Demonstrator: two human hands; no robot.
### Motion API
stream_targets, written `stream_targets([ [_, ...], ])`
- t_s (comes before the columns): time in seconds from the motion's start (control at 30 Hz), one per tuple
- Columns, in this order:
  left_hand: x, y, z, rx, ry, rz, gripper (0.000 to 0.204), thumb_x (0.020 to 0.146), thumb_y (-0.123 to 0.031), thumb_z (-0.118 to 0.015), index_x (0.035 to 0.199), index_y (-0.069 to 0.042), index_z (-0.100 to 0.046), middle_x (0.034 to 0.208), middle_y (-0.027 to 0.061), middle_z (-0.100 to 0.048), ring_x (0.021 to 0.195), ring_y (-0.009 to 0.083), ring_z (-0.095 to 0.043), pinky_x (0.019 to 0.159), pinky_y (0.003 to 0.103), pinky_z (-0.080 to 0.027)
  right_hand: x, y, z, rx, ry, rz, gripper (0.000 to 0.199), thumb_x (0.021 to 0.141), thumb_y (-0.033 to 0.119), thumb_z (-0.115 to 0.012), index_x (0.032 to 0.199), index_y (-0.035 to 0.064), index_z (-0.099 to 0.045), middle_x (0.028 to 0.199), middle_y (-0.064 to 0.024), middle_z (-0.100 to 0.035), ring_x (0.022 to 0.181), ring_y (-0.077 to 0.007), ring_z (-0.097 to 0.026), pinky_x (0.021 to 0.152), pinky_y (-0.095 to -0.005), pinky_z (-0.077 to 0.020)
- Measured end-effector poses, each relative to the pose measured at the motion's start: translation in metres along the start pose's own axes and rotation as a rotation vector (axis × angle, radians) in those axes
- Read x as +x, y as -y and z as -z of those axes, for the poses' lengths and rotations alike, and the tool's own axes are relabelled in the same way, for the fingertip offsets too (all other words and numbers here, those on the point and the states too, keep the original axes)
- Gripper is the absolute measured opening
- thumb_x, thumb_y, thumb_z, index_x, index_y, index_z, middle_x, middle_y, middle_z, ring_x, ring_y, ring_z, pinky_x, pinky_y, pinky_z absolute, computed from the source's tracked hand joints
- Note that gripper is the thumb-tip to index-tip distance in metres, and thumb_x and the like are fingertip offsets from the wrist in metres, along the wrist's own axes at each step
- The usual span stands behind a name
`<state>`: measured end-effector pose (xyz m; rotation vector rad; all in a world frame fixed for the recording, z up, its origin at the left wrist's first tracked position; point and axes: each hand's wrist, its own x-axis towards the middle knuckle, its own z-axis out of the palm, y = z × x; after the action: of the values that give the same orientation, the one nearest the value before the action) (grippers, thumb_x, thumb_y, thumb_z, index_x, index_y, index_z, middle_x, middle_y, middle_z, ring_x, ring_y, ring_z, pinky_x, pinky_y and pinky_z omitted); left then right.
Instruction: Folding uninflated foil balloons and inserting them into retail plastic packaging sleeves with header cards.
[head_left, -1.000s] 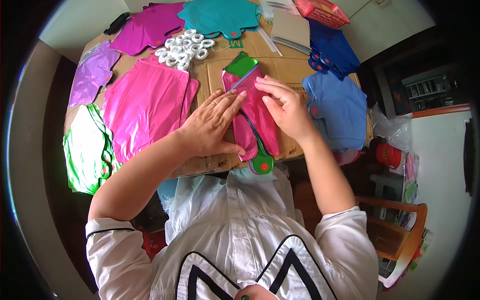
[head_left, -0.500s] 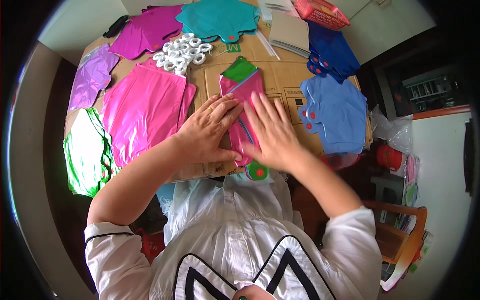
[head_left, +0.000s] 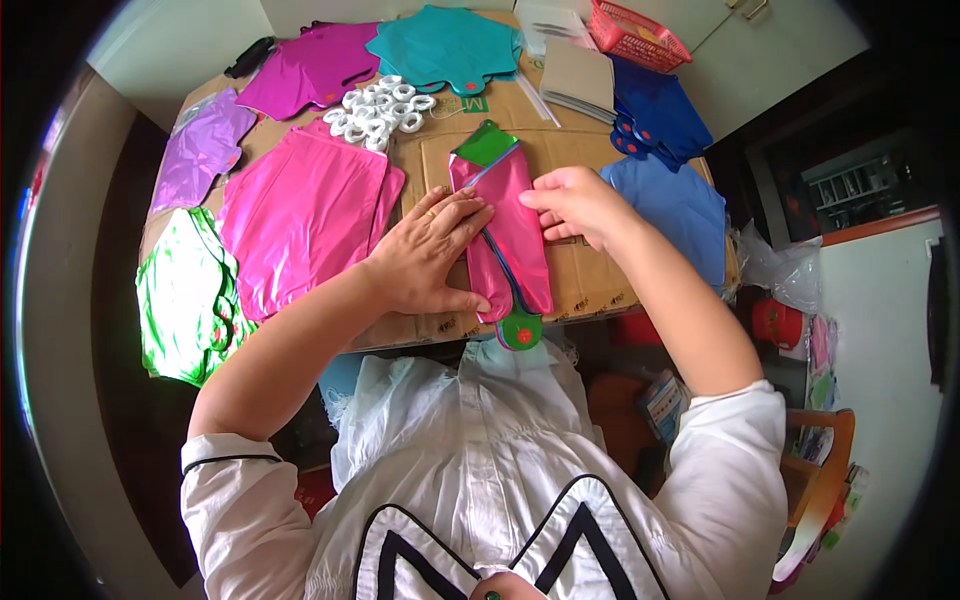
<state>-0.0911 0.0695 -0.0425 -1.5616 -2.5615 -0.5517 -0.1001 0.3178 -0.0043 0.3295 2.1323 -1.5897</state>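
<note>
A pink foil balloon [head_left: 520, 232], flat and folded into a narrow strip, lies in front of me on the cardboard. Green shows at its far tip, and a green tab with a red dot [head_left: 522, 333] hangs over the near edge. My left hand [head_left: 425, 250] presses on its left side, fingers stretched out and thumb near the lower end. At the right edge, my right hand [head_left: 578, 207] has its fingers curled, thumb and forefinger pinched on the foil. A dark seam runs down the middle between the folded flaps.
Flat foil balloons lie around: pink [head_left: 305, 215], green-white [head_left: 190, 300], lilac [head_left: 200, 150], magenta [head_left: 315, 70], teal [head_left: 445, 50], dark blue [head_left: 660, 110] and light blue [head_left: 675, 220]. White ribbon rolls [head_left: 375, 110], grey-brown sheets [head_left: 578, 82] and a red basket [head_left: 640, 38] sit farther back.
My right hand has lifted from lying flat over the strip and moved to its right edge, fingers now curled. The right flap spreads wider; my left hand stays pressed down.
</note>
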Motion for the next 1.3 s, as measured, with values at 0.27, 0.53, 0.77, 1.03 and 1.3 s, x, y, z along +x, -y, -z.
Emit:
stream_targets([
  [0.27, -0.004, -0.005, 0.015, -0.085, -0.105, 0.038, 0.106, 0.07, -0.061, -0.074, 0.148, -0.006, -0.027, 0.143, 0.0187, -0.036, 0.141, 0.0376, -0.024, 0.115, 0.051, -0.023, 0.01, -0.018, -0.02, 0.129, 0.071, 0.02, 0.017, 0.084, 0.012, -0.068, 0.098, 0.0023, -0.066, 0.087, -0.0053, -0.069, 0.078, -0.0121, -0.065, 0.072, -0.0292, -0.0531],
  [0.53, 0.001, -0.035, 0.024, -1.757, -0.223, 0.609, 0.025, 0.091, -0.007, -0.064, 0.115, -0.002, -0.064, 0.104, 0.0043, -0.069, 0.096, 0.0118, -0.065, 0.089, 0.028, -0.051, -0.062, -0.006, -0.05, 0.254, -0.084, 0.531, 0.013, 0.089, 0.01, -0.065, 0.099, 0.0018, -0.068, 0.09, -0.002, -0.07, 0.076, -0.0058, -0.061, 0.071, -0.0238, -0.0499],
  [0.77, -0.006, -0.075, 0.051, -1.479, -0.321, 0.523, 0.015, 0.093, -0.007, -0.063, 0.106, 0.001, -0.067, 0.094, 0.0006, -0.069, 0.084, 0.0038, -0.06, 0.075, 0.023, -0.052, -0.105, -0.011, -0.05, 0.398, 0.073, 0.571, 0.018, 0.091, 0.017, -0.068, 0.095, 0.0003, -0.069, 0.08, 0.0035, -0.065, 0.073, -0.0026, -0.056, 0.066, -0.0209, -0.0462],
  [1.03, -0.02, -0.083, 0.045, -1.437, -0.288, 0.53, 0.014, 0.093, -0.008, -0.064, 0.103, 0.001, -0.069, 0.091, -0.0014, -0.069, 0.081, 0.0025, -0.058, 0.072, 0.022, -0.051, -0.116, -0.029, -0.056, 0.335, 0.082, 0.606, 0.018, 0.093, 0.016, -0.064, 0.098, -0.0009, -0.07, 0.083, 0.0044, -0.066, 0.077, -0.0031, -0.055, 0.069, -0.0199, -0.0456],
  [1.3, -0.029, -0.088, 0.05, -1.407, -0.237, 0.559, 0.021, 0.092, -0.008, -0.065, 0.111, 0.0, -0.067, 0.102, 0.0, -0.068, 0.091, 0.0056, -0.059, 0.084, 0.025, -0.05, -0.116, -0.036, -0.054, 0.367, 0.236, 0.594, 0.017, 0.094, 0.012, -0.061, 0.103, -0.0002, -0.068, 0.084, 0.0054, -0.063, 0.075, -0.0017, -0.052, 0.068, -0.0194, -0.0426],
])
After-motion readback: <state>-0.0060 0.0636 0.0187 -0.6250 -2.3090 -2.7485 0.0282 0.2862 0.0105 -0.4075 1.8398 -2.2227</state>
